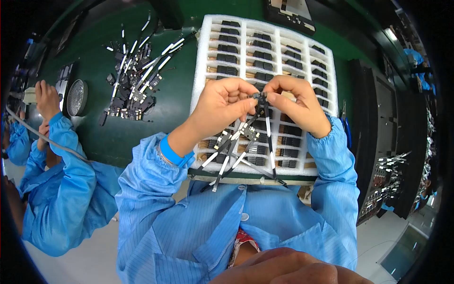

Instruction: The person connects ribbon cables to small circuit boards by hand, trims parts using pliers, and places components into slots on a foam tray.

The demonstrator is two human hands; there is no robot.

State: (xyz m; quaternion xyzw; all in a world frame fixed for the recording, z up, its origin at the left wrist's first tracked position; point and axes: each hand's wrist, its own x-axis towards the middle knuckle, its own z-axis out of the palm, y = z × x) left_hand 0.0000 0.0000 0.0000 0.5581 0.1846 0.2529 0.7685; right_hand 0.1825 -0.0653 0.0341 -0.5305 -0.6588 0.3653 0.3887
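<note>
My left hand [224,105], with a blue band at the wrist, pinches a small black electronic part [258,98] between thumb and forefinger. From the other side my right hand [297,105] closes thumb and forefinger on the same part. Several black cables with white strips [269,132] hang below my fingers, and small circuit boards [248,131] dangle among them. All this is held over a white foam tray [194,90], whose slots contain rows of black parts [228,57]. The exact shape of the pinched part is partly hidden by my fingertips.
A tangled pile of similar cabled boards [135,80] lies on the green table [177,99] to the left. Near a round metal dish [77,97], a co-worker's hand [47,100] is raised. Black trays [378,118] stand to the right. A black box [291,14] sits behind the foam tray.
</note>
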